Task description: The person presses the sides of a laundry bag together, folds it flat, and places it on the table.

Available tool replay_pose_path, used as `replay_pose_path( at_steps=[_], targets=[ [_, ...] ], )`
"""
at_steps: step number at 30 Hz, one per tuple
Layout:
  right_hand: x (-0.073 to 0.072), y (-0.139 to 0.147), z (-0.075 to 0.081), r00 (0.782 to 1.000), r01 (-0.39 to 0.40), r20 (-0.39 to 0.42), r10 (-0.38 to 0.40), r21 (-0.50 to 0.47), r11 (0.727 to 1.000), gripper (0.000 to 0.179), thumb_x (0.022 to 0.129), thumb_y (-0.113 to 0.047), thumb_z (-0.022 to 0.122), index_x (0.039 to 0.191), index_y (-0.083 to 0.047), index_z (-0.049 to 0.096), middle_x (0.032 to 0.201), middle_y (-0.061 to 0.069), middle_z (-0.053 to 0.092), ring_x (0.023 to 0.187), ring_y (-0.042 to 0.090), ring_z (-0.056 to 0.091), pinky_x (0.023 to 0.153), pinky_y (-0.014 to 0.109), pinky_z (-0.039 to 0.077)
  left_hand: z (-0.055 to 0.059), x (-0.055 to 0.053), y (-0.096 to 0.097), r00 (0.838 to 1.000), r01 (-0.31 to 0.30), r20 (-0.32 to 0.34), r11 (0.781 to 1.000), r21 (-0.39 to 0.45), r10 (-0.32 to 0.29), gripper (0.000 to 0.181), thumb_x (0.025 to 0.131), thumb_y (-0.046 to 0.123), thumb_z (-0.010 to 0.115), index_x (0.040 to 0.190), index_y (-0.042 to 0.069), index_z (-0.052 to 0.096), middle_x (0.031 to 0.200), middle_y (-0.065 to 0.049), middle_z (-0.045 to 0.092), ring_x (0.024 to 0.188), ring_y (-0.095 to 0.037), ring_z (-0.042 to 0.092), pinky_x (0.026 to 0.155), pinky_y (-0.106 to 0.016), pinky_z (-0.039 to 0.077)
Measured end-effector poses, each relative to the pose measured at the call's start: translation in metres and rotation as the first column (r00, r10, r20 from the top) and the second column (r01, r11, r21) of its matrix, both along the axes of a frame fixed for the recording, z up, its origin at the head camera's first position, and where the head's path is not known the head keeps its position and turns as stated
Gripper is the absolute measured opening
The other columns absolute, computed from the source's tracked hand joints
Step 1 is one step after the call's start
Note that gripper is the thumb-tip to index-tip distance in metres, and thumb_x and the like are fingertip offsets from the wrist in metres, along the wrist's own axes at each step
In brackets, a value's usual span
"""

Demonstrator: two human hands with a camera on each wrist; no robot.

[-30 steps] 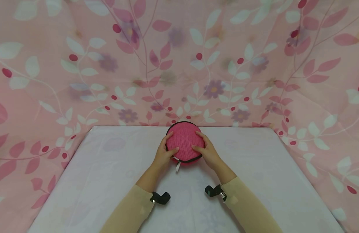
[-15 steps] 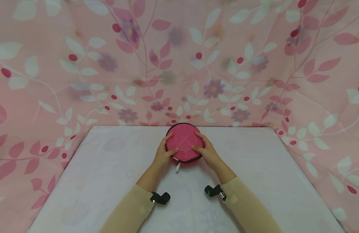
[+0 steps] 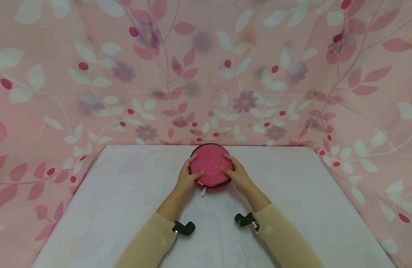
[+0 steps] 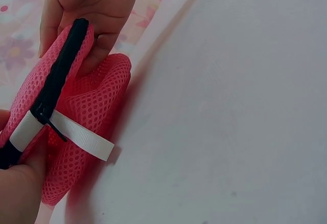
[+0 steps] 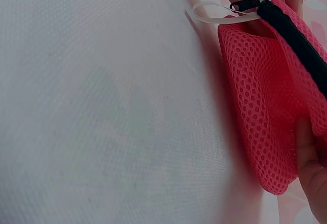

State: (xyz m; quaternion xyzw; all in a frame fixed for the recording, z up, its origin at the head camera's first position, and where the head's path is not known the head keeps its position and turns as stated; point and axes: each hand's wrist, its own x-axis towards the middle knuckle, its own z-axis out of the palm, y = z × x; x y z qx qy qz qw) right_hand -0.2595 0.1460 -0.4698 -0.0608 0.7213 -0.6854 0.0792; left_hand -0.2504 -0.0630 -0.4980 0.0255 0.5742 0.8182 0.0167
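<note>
A round pink mesh laundry bag [image 3: 211, 163], edged with a black zipper [image 4: 60, 70], stands out over the far middle part of the white table. My left hand [image 3: 186, 178] grips its left side, thumb across the near face and fingers round the edge. On the opposite side my right hand [image 3: 240, 178] holds it the same way. A white ribbon loop [image 4: 84, 137] hangs from the zipper's near end, beside the black zipper pull [image 5: 244, 4]. Both wrist views show the mesh underside sagging inward, close over the cloth, with some fingers tucked beneath it.
A white cloth covers the table [image 3: 125, 208], whose back edge lies just behind the bag. Behind and at both sides hangs a pink curtain [image 3: 206, 74] with leaves and flowers. Each sleeve cuff carries a small black camera [image 3: 184, 227].
The bag's far rim has dropped slightly and come a little toward me, with both hands keeping their hold. The forearms have hardly moved.
</note>
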Motion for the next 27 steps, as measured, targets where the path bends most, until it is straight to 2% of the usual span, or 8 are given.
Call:
replay_pose_path(
  at_steps=[5,9,14,19,23,27],
  targets=[
    [-0.0007,0.0004,-0.0008,1.000,0.004,-0.002,-0.004,0.008,1.000,0.061,0.097,-0.002,0.061,0.153,-0.009,0.039,0.161,0.016,0.028,0.144,0.031,0.033,0.114,0.045,0.032,-0.0009,-0.0008,0.0013,1.000,-0.005,-0.002,0.999,-0.050,0.005,0.074,0.088,-0.016,0.060,0.153,0.008,0.037,0.160,-0.014,0.027,0.143,-0.029,0.032,0.112,-0.035,0.036],
    [-0.0028,0.0009,-0.0035,1.000,-0.002,-0.001,0.002,-0.009,1.000,0.061,0.097,0.000,0.060,0.153,-0.008,0.038,0.161,0.015,0.028,0.145,0.029,0.031,0.114,0.044,0.032,-0.0026,-0.0024,0.0020,1.000,0.003,0.012,0.996,-0.084,-0.002,0.073,0.089,-0.014,0.060,0.154,0.009,0.036,0.161,-0.016,0.026,0.144,-0.031,0.030,0.116,-0.042,0.030],
    [-0.0044,0.0013,-0.0071,0.999,-0.011,0.035,0.014,-0.070,0.997,0.061,0.097,0.002,0.058,0.153,-0.008,0.037,0.161,0.015,0.027,0.145,0.029,0.030,0.112,0.040,0.035,-0.0032,-0.0028,0.0029,1.000,0.006,0.022,0.997,-0.083,-0.004,0.073,0.089,-0.015,0.061,0.153,0.008,0.036,0.161,-0.016,0.026,0.145,-0.030,0.029,0.117,-0.043,0.028],
    [-0.0038,0.0003,-0.0075,0.996,-0.018,0.080,0.029,-0.136,0.991,0.063,0.097,0.005,0.056,0.154,-0.009,0.034,0.161,0.017,0.025,0.142,0.031,0.034,0.101,0.029,0.045,-0.0037,-0.0033,0.0021,1.000,-0.019,0.021,0.995,-0.101,0.021,0.073,0.088,-0.015,0.062,0.152,0.008,0.038,0.160,-0.016,0.027,0.145,-0.030,0.029,0.118,-0.043,0.027],
    [-0.0039,0.0014,-0.0080,0.995,-0.027,0.087,0.040,-0.143,0.989,0.063,0.097,0.006,0.056,0.155,-0.008,0.033,0.156,0.023,0.031,0.134,0.032,0.043,0.092,0.025,0.050,-0.0030,-0.0027,0.0003,0.999,-0.042,0.025,0.991,-0.125,0.045,0.072,0.088,-0.015,0.063,0.152,0.007,0.039,0.160,-0.015,0.029,0.147,-0.029,0.027,0.119,-0.042,0.023],
    [-0.0041,0.0041,-0.0073,0.994,-0.012,0.102,0.024,-0.118,0.993,0.061,0.098,0.005,0.057,0.153,-0.008,0.037,0.145,0.026,0.040,0.117,0.027,0.057,0.085,0.027,0.054,-0.0029,-0.0041,-0.0024,0.998,-0.051,0.019,0.988,-0.145,0.055,0.073,0.087,-0.014,0.065,0.152,0.005,0.038,0.160,-0.016,0.031,0.148,-0.028,0.026,0.120,-0.041,0.022]
  ],
)
